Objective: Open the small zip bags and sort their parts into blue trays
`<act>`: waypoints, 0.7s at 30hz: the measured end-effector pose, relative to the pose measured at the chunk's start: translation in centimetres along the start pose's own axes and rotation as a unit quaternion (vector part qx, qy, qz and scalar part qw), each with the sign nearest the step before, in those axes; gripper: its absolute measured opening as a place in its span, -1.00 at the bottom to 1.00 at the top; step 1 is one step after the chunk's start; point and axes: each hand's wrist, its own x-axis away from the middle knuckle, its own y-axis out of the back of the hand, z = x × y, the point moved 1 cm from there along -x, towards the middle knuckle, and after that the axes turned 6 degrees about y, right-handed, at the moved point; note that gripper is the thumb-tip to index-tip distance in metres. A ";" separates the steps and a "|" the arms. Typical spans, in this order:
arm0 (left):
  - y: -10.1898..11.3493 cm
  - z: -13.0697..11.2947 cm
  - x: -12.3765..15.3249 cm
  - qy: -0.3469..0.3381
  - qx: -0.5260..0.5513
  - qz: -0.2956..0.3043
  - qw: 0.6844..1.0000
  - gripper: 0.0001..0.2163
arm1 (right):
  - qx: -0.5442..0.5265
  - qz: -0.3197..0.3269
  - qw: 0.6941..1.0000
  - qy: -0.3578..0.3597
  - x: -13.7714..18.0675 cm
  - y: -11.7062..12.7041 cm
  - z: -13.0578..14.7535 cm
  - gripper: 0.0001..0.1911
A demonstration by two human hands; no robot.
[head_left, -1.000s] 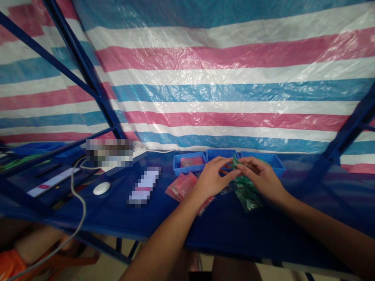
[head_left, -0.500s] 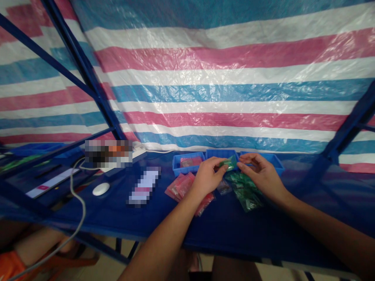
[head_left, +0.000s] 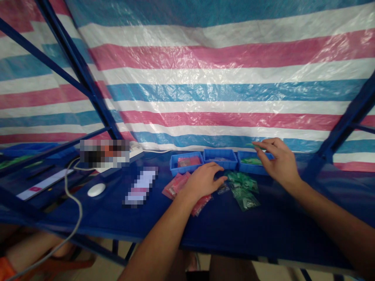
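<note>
My right hand (head_left: 278,162) pinches a small green plastic bag (head_left: 257,146) above the right blue bin (head_left: 254,168), which has green bags inside. My left hand (head_left: 206,178) hangs over the pink plastic bags (head_left: 202,205), fingers apart, with nothing in it. It partly covers that pile. Between the hands lie a small clear bag (head_left: 223,188) and a heap of green plastic bags (head_left: 244,189) with small parts in them. The left blue bin (head_left: 172,170) holds a pink bag, and the middle blue bin (head_left: 234,155) has clear bags in it.
A white computer mouse (head_left: 96,190) and a blurred-out phone-like object (head_left: 141,186) lie left on the blue table (head_left: 222,232). A white cable (head_left: 80,210) loops over the table edge. Blue metal posts (head_left: 102,113) and a striped tarp (head_left: 222,93) stand behind. Another person's arm (head_left: 32,249) shows lower left.
The green bag has passed from my left hand to my right, which has moved right and up over the right bin. My left hand has opened and dropped slightly.
</note>
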 end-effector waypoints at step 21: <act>-0.5 -0.2 -0.1 -0.012 0.073 0.043 0.996 -0.79 | -0.116 0.328 0.934 0.086 2.4 -3.2 5.6 -0.74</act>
